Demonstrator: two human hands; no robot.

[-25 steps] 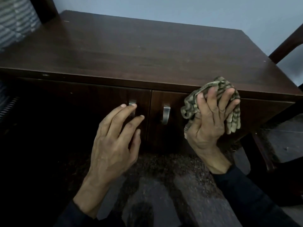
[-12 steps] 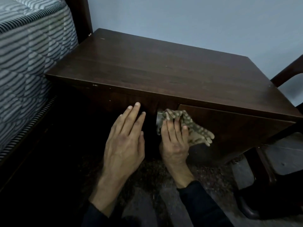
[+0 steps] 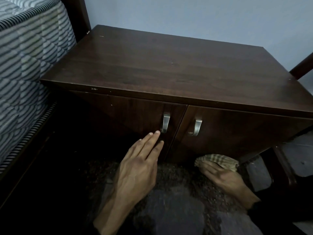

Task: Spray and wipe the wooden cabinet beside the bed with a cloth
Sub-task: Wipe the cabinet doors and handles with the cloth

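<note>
A: So, what can go wrong?
B: Your right hand point(image 3: 223, 176) presses the cloth point(image 3: 220, 161) flat-fingered, though blurred, at the cabinet point(image 3: 169, 65) front's bottom edge; it may slip underneath. Your left hand point(image 3: 140, 167), fingers straight and together, nearly touches the cabinet's left handle point(image 3: 165, 123), so that door may swing.

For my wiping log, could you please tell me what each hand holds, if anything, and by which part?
No grip: the right hand presses the cloth with flat fingers on its near edge; the left hand holds nothing, fingertips by the left handle.
</note>
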